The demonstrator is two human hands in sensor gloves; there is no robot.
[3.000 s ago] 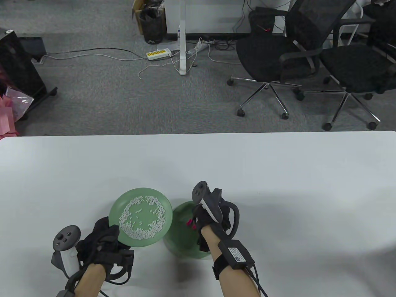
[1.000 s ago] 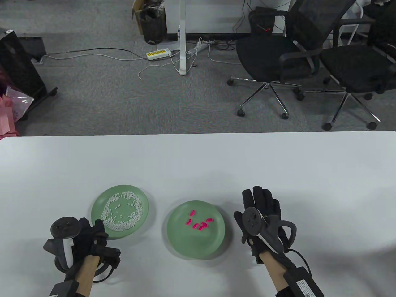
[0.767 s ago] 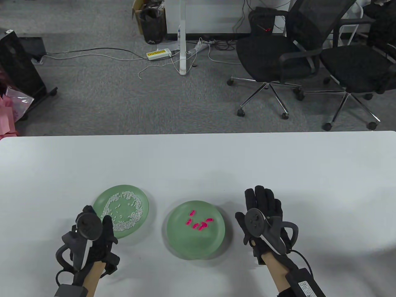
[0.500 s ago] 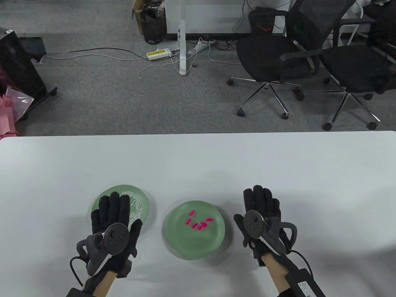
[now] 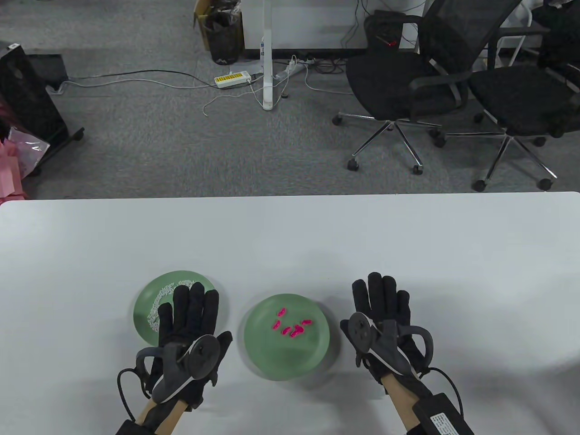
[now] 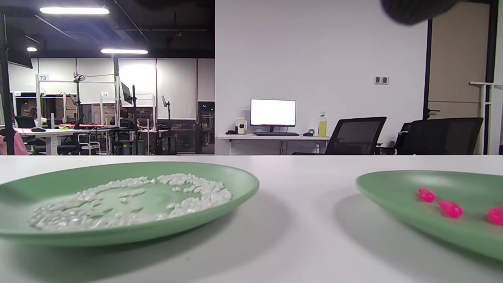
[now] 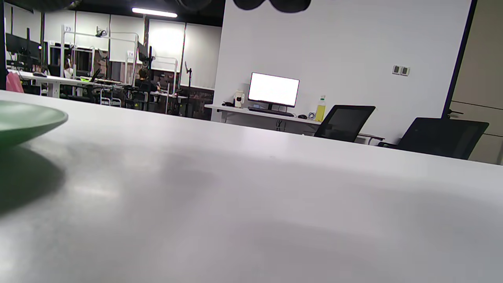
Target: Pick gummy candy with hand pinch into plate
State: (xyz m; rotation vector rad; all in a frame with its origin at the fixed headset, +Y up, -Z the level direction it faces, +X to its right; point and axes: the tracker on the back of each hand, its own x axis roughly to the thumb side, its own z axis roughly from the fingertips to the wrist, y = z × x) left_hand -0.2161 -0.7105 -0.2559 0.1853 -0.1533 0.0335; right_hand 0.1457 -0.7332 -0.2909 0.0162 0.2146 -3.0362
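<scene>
Several pink gummy candies (image 5: 292, 327) lie in a green plate (image 5: 267, 358) near the table's front middle; they also show in the left wrist view (image 6: 450, 208). My left hand (image 5: 190, 312) lies flat with fingers spread, partly over a second green plate (image 5: 147, 299) that holds white rice grains (image 6: 129, 200). My right hand (image 5: 383, 299) lies flat and open on the table right of the candy plate, holding nothing. The candy plate's rim shows at the left edge of the right wrist view (image 7: 27, 118).
The white table (image 5: 408, 244) stretches back and to the right of the plates. Beyond its far edge stand two black office chairs (image 5: 408, 86), floor cables and a desk leg (image 5: 268, 68).
My left hand let go of the rice plate after setting it down left of the candy plate, then turned palm down and spread over it. My right hand left the candy plate and lies flat.
</scene>
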